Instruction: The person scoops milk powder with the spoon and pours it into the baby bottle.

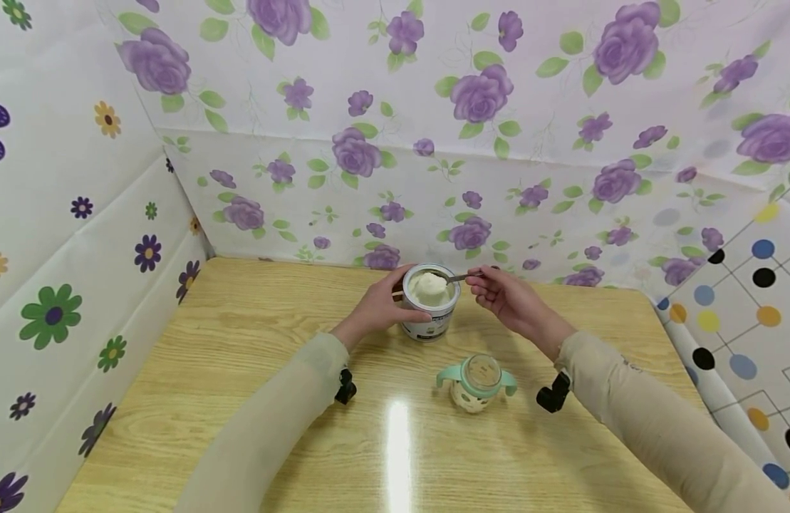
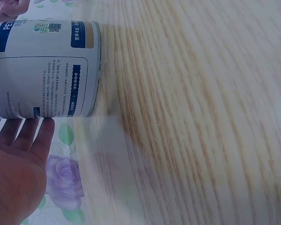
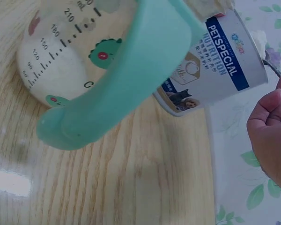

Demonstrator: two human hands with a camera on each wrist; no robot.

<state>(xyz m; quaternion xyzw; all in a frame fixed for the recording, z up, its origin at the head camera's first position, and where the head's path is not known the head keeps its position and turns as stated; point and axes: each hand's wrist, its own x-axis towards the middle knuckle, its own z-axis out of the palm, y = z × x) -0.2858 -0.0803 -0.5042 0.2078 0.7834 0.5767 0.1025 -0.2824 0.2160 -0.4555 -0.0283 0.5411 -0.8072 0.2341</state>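
Note:
My left hand [image 1: 380, 305] holds the sides of a white can of pet milk powder [image 1: 428, 329], its thumb across the front. In the left wrist view the fingers of this hand [image 2: 18, 173] lie along the can [image 2: 47, 70]. With my right hand [image 1: 511, 299] I pinch the handle of a metal spoon [image 1: 461, 277]. The spoon's bowl is heaped with pale powder [image 1: 429, 283] over the can's open mouth. In the right wrist view the can's label [image 3: 225, 56] faces the camera, and only the spoon's dark handle [image 3: 273, 69] shows beside the hand.
Nearer to me stands a baby bottle [image 1: 473, 399] with mint-green handles and no lid, measuring marks on its side [image 3: 51, 61]. The wooden table [image 1: 292, 299] meets a flowered cloth [image 1: 305, 178] behind the can. A dotted cloth [image 1: 741, 342] hangs at the right.

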